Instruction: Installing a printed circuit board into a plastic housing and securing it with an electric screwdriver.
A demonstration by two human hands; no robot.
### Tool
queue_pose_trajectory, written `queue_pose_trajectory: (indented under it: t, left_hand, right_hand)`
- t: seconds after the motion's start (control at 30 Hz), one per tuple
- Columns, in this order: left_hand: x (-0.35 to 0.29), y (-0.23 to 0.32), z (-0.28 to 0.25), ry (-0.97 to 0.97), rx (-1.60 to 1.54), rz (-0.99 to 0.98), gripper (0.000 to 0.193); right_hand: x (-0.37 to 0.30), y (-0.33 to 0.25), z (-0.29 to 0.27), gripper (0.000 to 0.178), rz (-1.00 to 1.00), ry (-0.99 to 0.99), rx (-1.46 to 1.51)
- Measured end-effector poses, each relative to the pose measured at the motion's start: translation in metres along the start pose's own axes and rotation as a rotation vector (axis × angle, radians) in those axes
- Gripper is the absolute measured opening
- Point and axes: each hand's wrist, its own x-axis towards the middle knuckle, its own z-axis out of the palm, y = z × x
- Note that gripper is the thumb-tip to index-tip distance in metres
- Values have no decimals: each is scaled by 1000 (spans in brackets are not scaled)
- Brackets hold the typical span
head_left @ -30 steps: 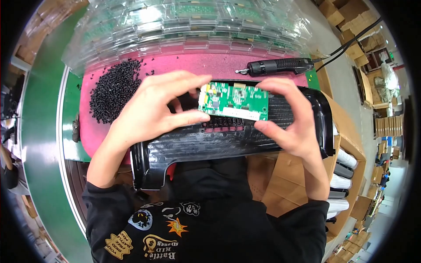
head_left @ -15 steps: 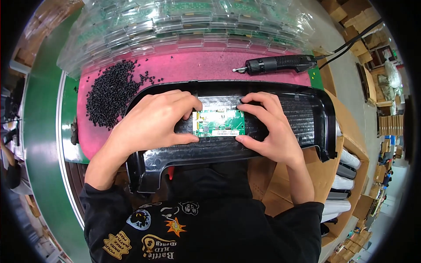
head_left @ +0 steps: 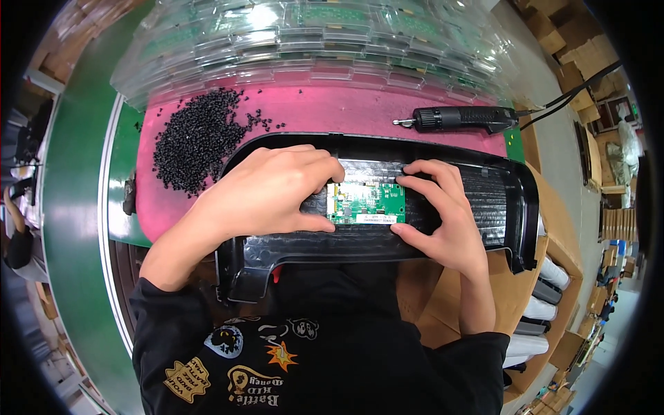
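Note:
A small green circuit board (head_left: 365, 202) lies inside a long black plastic housing (head_left: 498, 200) that rests across a pink mat (head_left: 325, 114). My left hand (head_left: 266, 190) presses the board's left edge with fingers and thumb. From the other side, my right hand (head_left: 439, 211) pinches the board's right edge, fingertips on top and thumb below. Both hands also rest on the housing's ribbed inner surface.
A heap of small black screws (head_left: 197, 138) lies on the mat at the left. A black electric screwdriver (head_left: 460, 119) with a cable lies behind the housing. Stacked clear plastic trays (head_left: 318, 41) stand at the back. Cardboard boxes (head_left: 512, 290) sit at the right.
The board has gone from being held above the housing to lying down inside it. Both hands have come lower and closer together around it.

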Motion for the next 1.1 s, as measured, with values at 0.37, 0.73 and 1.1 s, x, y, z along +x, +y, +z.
queue_pose_trajectory:
  t: [0.37, 0.73, 1.1]
  left_hand:
    - [-3, -3, 2, 46, 37, 53, 50]
    - [-7, -29, -34, 502, 52, -37, 17]
    - [-16, -65, -36, 294, 122, -207, 16]
  right_hand:
    - [3, -5, 1, 55, 42, -21, -4]
    - [9, 24, -72, 45, 290, 407, -256]
    - [47, 94, -106, 34, 638, 301, 237]
